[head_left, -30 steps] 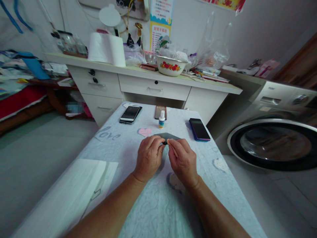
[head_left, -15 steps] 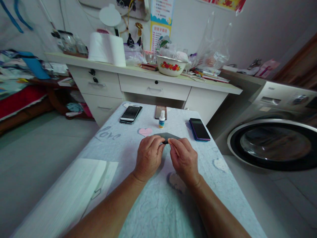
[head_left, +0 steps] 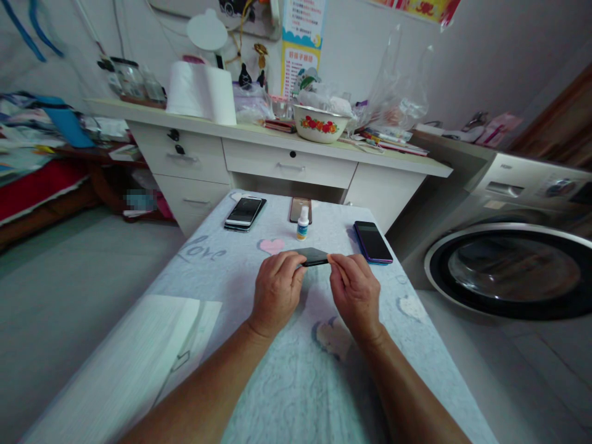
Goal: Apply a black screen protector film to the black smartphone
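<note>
A dark, flat phone-like object [head_left: 315, 255] is held above the cloth-covered table [head_left: 296, 376]. My left hand [head_left: 277, 290] pinches its left end. At its right corner, the closed fingertips of my right hand [head_left: 355, 293] grip the edge. Just beyond it stands a small white spray bottle [head_left: 302, 223] with a blue and yellow label. Behind the bottle lies a phone [head_left: 295, 211] with a brownish surface. Stacked phones [head_left: 244, 211] rest at the far left of the table, and a purple-edged phone [head_left: 374, 242] lies on another at the right.
A white desk [head_left: 287, 166] stands behind the table, bearing a flowered bowl [head_left: 320, 124], a paper roll [head_left: 201, 92] and plastic bags. To the right is a washing machine [head_left: 513, 203]. A pale folded sheet [head_left: 115, 357] covers the table's left front.
My right hand has slid right along the edge of the dark object, away from my left hand, so more of it shows. My left hand has barely moved.
</note>
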Demonstrator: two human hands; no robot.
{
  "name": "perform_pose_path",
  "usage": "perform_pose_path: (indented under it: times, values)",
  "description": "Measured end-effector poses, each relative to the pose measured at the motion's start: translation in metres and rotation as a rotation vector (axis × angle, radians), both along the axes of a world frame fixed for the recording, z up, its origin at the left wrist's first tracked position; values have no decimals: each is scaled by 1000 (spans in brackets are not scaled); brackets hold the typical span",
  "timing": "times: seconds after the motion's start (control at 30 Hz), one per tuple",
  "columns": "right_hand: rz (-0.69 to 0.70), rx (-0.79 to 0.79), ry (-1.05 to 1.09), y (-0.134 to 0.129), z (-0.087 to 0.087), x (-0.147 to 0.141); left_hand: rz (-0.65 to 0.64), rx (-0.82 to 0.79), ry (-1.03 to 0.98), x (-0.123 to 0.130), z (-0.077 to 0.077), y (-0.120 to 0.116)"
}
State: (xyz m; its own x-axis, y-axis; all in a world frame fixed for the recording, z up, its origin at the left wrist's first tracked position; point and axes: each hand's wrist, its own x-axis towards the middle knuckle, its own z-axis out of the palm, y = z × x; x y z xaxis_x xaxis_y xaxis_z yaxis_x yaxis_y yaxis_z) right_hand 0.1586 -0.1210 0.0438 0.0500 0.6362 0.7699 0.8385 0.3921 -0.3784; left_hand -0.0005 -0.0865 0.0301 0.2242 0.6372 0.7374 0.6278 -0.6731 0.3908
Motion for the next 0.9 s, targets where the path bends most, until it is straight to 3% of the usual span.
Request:
perform_pose_path:
  times: [0.9]
  values:
    - [-6, -38, 117, 4, -3, 9, 18, -8, -43, -3, 1, 1]
